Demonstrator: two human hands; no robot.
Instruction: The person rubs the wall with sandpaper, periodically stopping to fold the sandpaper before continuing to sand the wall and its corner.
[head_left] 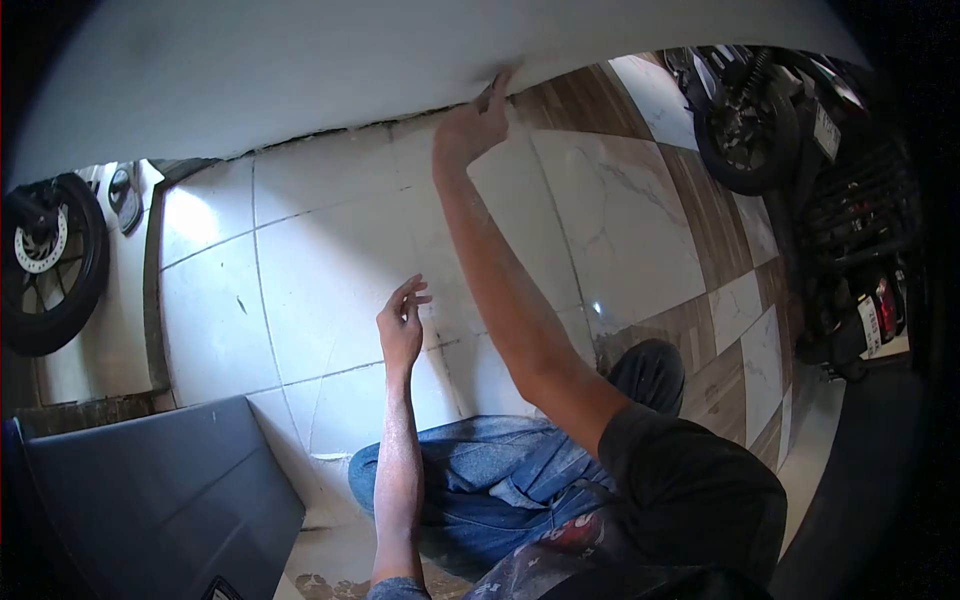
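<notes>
My right hand (472, 128) reaches up to the lower edge of a pale, smooth wall-like surface (300, 65). Its extended fingers are at that surface, near a dark smudge, and seem to touch it; no held object shows. Lower down, my left hand (403, 318) hovers over the white tiled floor (330, 230) with fingers apart and slightly curled, holding nothing. A dark, uneven gap runs where the pale surface meets the tiles. My left forearm looks dusty.
A motorcycle wheel (60, 265) and a sandal (125, 198) are at the left. Another motorcycle (745, 125) stands at the upper right, with more vehicle parts (875, 320) below it. A dark grey panel (170, 495) fills the lower left. My bent legs (500, 470) rest on the floor.
</notes>
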